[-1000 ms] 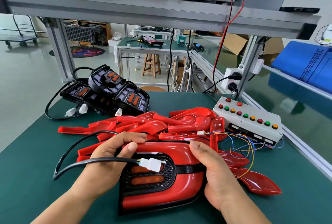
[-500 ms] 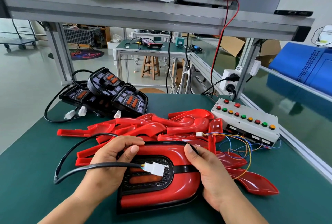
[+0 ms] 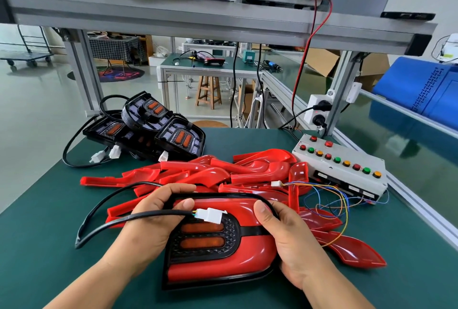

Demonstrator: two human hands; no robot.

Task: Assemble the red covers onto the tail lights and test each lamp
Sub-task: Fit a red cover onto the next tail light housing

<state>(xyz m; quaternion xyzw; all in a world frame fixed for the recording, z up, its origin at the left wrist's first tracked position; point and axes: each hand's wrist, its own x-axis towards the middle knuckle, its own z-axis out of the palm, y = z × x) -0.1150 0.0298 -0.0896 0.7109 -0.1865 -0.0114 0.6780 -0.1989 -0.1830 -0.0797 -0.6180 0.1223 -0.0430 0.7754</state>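
The white connector (image 3: 212,215) has lifted off the amber lens (image 3: 202,228); my left hand (image 3: 153,222) and right hand (image 3: 295,241) curl round the tail light (image 3: 223,263).

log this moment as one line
left hand: grips tail light | right hand: grips tail light | red cover: fitted | white connector: unplugged

Green table (image 3: 49,209); red covers (image 3: 198,172) heaped just beyond the fingers (image 3: 173,188); black tail lights (image 3: 158,130) farther beyond, leftward; button box (image 3: 342,167) beyond, rightward.
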